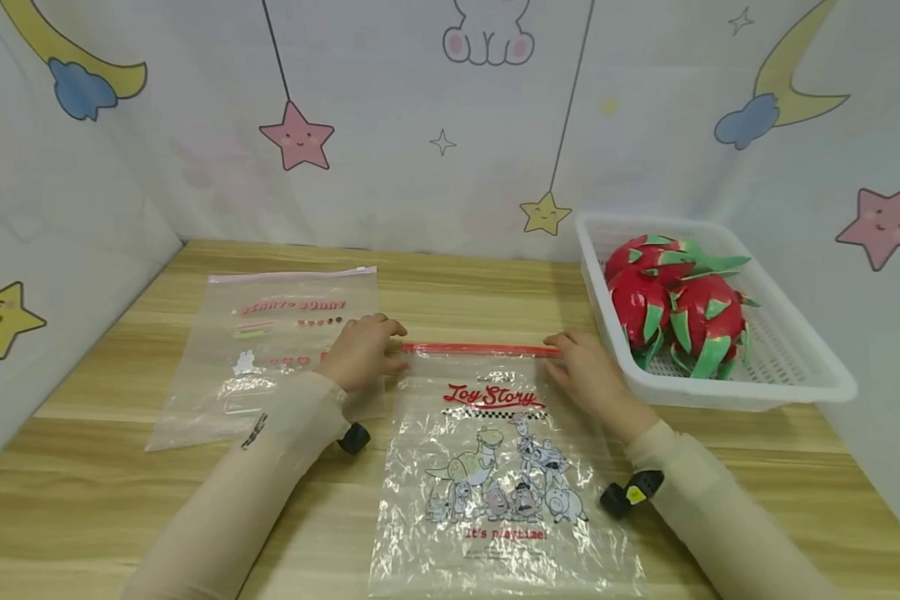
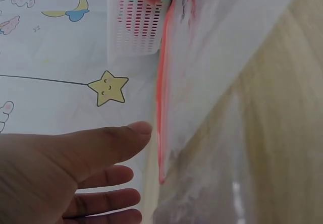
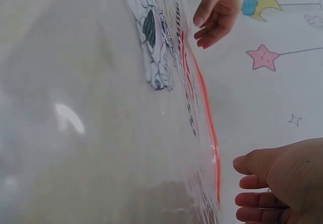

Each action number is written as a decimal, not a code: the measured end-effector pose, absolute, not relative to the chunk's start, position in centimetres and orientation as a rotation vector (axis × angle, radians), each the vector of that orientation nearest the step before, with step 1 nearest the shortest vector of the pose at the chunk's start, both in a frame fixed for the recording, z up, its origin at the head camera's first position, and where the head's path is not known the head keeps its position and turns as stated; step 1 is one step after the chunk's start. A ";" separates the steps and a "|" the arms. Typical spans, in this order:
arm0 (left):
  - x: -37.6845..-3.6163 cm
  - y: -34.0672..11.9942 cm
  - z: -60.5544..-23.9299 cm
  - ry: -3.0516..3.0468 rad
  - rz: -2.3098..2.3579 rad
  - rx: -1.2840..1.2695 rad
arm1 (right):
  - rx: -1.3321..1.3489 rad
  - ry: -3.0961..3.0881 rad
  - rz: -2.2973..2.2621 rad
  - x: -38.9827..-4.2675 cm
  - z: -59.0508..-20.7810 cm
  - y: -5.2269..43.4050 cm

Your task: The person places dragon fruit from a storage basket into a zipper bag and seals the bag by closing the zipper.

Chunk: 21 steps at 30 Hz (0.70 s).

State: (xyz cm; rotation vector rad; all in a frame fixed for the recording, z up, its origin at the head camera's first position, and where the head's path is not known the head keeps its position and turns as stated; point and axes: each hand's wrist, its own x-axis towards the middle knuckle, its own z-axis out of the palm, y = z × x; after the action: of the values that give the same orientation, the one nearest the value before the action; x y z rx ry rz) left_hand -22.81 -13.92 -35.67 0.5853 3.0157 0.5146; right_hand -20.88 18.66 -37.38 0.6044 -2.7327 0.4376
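Note:
A clear zip bag (image 1: 510, 546) printed with "Toy Story" and cartoon figures lies flat on the table, its red zip edge (image 1: 480, 349) at the far side. My left hand (image 1: 360, 354) is at the left end of that edge, fingers relaxed. At the right end is my right hand (image 1: 588, 375), its fingers loosely bent by the corner. In the left wrist view, the left thumb (image 2: 139, 129) points at the red edge with a small gap. The right wrist view likewise shows the right hand (image 3: 287, 183) just off the edge, holding nothing.
Another clear bag (image 1: 202, 358), with a pink zip edge and "Benny Bunny" print, lies at the left, partly behind the left arm. A white plastic basket (image 1: 757, 397) with 3 red and green dragon fruits (image 1: 708, 312) stands at the right. Printed cloth walls (image 1: 390, 200) border the table.

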 end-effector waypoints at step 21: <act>-24.3 -14.9 -38.1 3.053 0.667 0.521 | 0.419 -2.856 0.468 -22.9 -38.5 19.1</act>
State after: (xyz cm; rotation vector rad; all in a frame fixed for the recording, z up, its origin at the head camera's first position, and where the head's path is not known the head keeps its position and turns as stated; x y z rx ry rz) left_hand -24.30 -14.88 -38.13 0.5214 3.0528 0.6669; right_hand -22.94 19.10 -38.51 0.4195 -2.8559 0.4683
